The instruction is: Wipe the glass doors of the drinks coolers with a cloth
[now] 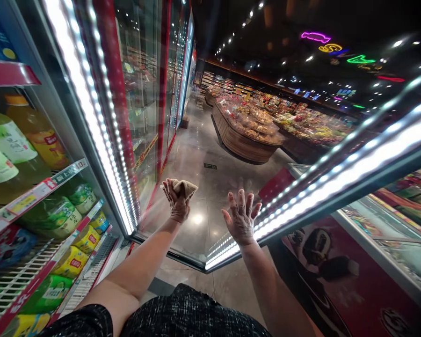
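Observation:
A folded beige cloth [186, 189] is in my left hand [177, 201], whose fingers press it toward the glass of an open cooler door [196, 238]. Spread fingers of my right hand [242, 215] lie against or just before the same pane, close to the bright light strip [294, 187] along the door's right edge. Nothing is in that hand. The floor shows through the glass behind both hands. Part of the cloth is hidden by my left fingers.
To the left, cooler shelves [56, 182] hold bottled drinks [16, 140] and yellow packs [70, 262]. A chest freezer [358, 281] stands at the right. Beyond the glass are a wooden display stand [242, 135] with packaged goods and a row of glass-doored coolers [143, 84].

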{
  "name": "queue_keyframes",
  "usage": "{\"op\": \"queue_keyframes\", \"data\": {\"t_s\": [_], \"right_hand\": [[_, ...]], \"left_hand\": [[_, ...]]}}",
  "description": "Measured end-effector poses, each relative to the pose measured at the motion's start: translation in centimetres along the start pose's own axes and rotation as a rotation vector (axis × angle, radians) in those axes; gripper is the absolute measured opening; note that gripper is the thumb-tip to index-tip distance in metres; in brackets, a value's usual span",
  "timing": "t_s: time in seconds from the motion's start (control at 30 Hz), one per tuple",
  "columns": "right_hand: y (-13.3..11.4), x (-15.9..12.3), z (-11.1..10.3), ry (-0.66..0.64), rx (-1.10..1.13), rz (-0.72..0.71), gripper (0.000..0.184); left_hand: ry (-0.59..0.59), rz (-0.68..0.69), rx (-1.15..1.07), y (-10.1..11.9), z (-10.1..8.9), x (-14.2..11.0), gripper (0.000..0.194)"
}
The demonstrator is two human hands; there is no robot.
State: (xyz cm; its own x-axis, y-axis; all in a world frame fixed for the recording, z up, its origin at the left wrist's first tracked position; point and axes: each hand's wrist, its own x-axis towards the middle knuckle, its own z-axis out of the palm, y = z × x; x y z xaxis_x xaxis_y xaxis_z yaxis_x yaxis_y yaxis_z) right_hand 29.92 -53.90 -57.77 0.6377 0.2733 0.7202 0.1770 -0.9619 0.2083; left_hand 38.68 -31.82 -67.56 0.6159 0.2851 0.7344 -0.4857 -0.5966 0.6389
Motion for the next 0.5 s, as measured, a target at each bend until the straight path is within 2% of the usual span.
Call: {"op": "queue_keyframes", "data": {"t_s": [0.1,0.2,0.23,0.3,0.4,0.43,0.5], "right_hand": [[0.1,-0.1,0.0,-0.009,-0.032,0.004,0.081],[0.3,-0.3,-0.1,0.013,-0.072,0.001,0.079],[0.4,-0.4,0.0,0.018,-0.080,0.008,0.079],[0.4,-0.8,0.0,0.031,-0.088,0.033,0.081],[0.5,-1.3,0.0,0.036,-0.085,0.057,0.085],[0.6,-1.4,0.0,0.027,-0.081,0.058,0.085],[1.0,-1.6,-0.3,-0.007,-0.073,0.054,0.083]], "left_hand": [[-0.054,0.262,0.082,1.0,0.5,-1.6,0.073],[-0.079,0.424,0.096,0.8,-0.2,-1.1,0.073],[-0.065,0.436,0.099,0.5,-0.6,-0.5,0.070],[0.024,0.333,0.113,0.0,-1.2,0.7,0.064],[0.040,0.228,0.092,0.9,-0.9,0.4,0.066],[0.017,0.263,0.086,1.5,-0.5,-0.3,0.066],[-0.106,0.445,0.090,2.7,0.3,-2.0,0.071]]}}
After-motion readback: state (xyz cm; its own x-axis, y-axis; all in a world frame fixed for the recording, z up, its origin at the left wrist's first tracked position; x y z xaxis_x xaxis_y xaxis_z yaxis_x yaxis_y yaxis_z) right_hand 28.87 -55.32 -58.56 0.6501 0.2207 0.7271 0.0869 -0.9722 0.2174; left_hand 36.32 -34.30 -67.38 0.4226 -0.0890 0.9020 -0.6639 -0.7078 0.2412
